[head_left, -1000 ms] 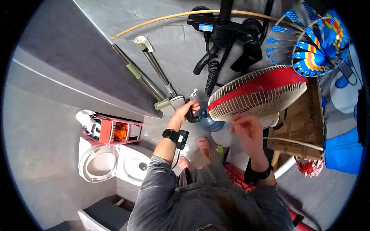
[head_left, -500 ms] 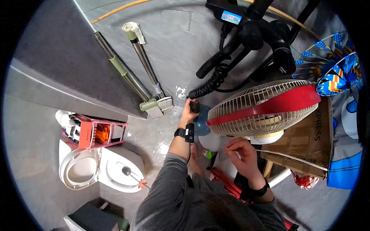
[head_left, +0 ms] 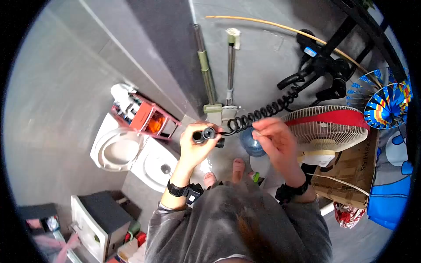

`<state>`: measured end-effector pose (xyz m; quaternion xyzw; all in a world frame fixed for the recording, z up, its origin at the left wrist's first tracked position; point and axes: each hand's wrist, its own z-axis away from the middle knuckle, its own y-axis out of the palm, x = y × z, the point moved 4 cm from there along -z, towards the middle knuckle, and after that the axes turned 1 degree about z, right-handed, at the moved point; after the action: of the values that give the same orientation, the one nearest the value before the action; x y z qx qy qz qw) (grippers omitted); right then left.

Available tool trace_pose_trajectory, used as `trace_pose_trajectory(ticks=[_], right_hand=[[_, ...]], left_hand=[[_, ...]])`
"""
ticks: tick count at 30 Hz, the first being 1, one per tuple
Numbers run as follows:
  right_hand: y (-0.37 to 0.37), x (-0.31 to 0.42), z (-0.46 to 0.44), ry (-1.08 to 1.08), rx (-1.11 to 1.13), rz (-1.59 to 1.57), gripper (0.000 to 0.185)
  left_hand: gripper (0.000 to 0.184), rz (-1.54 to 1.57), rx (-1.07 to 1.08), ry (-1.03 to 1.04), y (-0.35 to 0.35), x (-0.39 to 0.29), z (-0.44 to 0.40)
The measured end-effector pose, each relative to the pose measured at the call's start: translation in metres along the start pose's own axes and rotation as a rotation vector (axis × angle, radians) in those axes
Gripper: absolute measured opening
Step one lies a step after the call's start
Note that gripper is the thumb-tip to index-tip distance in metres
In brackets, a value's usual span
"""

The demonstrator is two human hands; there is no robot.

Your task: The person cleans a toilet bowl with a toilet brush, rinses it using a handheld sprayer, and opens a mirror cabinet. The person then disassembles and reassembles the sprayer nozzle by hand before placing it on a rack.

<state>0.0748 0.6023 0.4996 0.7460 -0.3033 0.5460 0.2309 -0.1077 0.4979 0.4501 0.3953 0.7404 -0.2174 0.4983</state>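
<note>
My left hand (head_left: 196, 144) is closed round the black cylindrical end of a coiled cable lock (head_left: 209, 133). Two round ends show side by side at the fingers, and another short black piece sticks out below them. From there the black coil (head_left: 263, 113) stretches up and right towards black handlebars (head_left: 322, 70). To the right, my right hand (head_left: 278, 142) hovers near the coil with thumb and fingertips pinched together. Anything between those fingertips is too small to make out. Below the hands stands a blue translucent bottle (head_left: 253, 143).
A fan with a red band (head_left: 326, 127) stands close on the right, by a cardboard box (head_left: 351, 175). On the left are a toilet (head_left: 153, 164) and a pink shelf rack (head_left: 151, 116). Mop poles (head_left: 205, 65) lean at the wall.
My view has turned and shifted. My left hand has raised the lock end, turning its round ends towards me, and the coil is drawn out longer. My right hand has come up closer to it.
</note>
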Motion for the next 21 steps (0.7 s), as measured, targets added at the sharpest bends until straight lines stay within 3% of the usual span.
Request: trace_pose_trajectory(ticks=[4,10,21], right_hand=[[0.045,0.038,-0.017,-0.316,0.21,0.167,0.016],[0.081,0.064,-0.009,-0.444,0.43,0.237,0.017],[0.084,0.063,0.005,-0.691,0.425,0.466,0.031]], left_hand=[[0.032,-0.226,0.153,0.297,-0.01,-0.067,0.014],[0.032,-0.362,0.118,0.292,-0.014,-0.091,0.04],[0.036,-0.489,0.132,0.318,-0.013,-0.103,0.044]])
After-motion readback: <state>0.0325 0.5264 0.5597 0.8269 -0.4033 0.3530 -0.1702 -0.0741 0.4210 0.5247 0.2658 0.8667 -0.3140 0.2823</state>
